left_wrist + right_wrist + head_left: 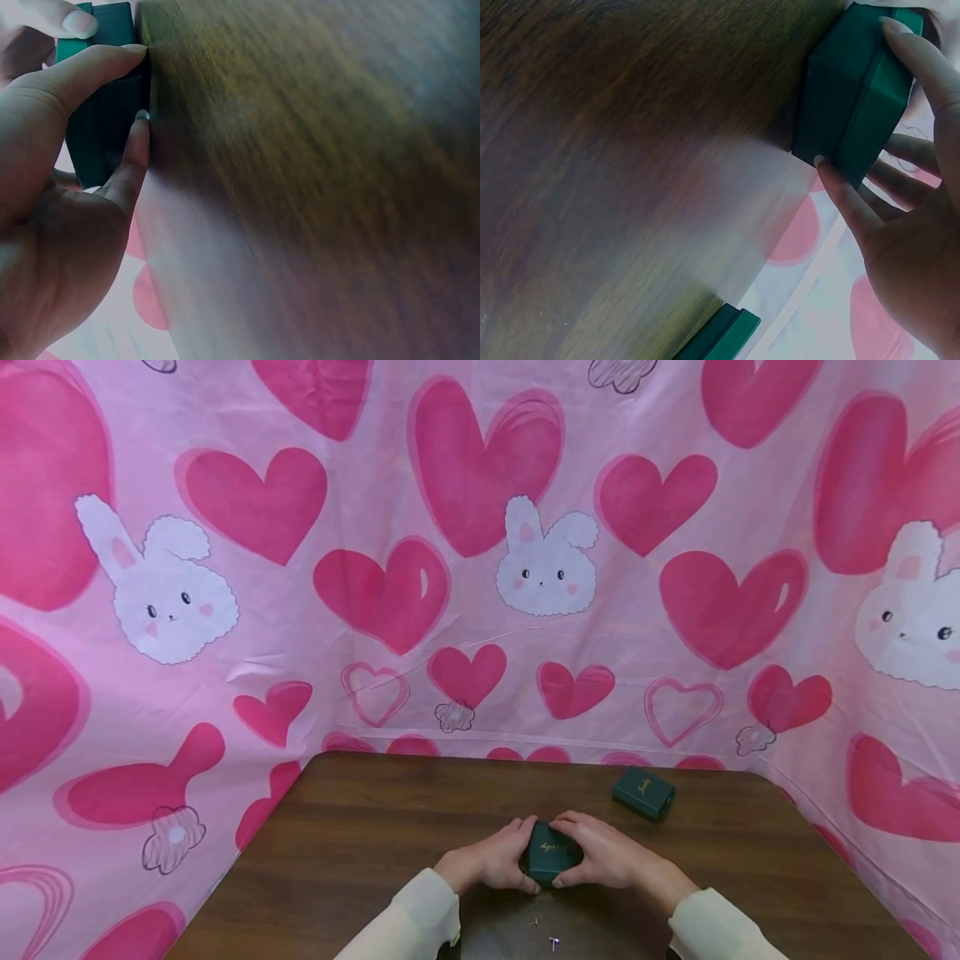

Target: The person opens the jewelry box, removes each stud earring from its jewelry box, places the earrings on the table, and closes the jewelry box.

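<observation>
A small dark green box with gold lettering on top sits on the brown table between both hands. My left hand grips its left side, thumb at the near edge and fingers curving round the far side. On the opposite side my right hand holds it the same way. In the right wrist view the lid of the green box lies flush on its base, with a seam running round. Nearer the person, two tiny shiny pieces with thin pins, a small stud and a larger one, lie on the tabletop.
A second dark green box, flat with gold lettering, lies farther back on the right of the table. Pink cloth printed with hearts and rabbits hangs behind the table and along both sides.
</observation>
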The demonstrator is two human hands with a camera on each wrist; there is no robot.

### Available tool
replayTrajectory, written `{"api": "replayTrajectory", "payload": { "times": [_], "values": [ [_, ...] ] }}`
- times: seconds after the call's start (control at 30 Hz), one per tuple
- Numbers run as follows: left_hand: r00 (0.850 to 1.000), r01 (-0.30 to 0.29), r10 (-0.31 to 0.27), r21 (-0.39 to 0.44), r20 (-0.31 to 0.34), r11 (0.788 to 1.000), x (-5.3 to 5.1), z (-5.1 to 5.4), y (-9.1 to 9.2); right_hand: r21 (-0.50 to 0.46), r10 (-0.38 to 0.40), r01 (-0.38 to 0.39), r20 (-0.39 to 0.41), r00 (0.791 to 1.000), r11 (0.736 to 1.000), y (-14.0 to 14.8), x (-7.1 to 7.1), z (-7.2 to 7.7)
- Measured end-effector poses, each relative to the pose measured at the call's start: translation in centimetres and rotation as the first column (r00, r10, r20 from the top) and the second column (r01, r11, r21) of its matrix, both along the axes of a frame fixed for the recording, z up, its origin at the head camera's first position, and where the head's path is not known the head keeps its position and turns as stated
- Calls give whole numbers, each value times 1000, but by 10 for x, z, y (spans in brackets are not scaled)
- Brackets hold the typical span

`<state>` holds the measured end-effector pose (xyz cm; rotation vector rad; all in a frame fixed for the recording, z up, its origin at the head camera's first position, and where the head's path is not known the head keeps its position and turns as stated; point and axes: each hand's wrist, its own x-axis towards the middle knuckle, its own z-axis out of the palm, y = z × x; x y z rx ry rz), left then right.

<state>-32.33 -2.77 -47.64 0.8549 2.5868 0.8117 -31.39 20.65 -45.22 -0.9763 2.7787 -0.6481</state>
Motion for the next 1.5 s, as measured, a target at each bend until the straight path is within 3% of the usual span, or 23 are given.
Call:
{"api": "replayTrajectory", "payload": {
  "times": [0.43, 1.5],
  "values": [
    [1000, 0, 0, 13, 9, 1000, -1, -1, -1, -14, -9, 10, 18, 1000, 1000, 1, -2, 0],
    [1000, -27, 27, 35, 7, 999, -1, -4, -1, 2, -21, 21, -27, 999, 1000, 0, 1, 0]
  ]
}}
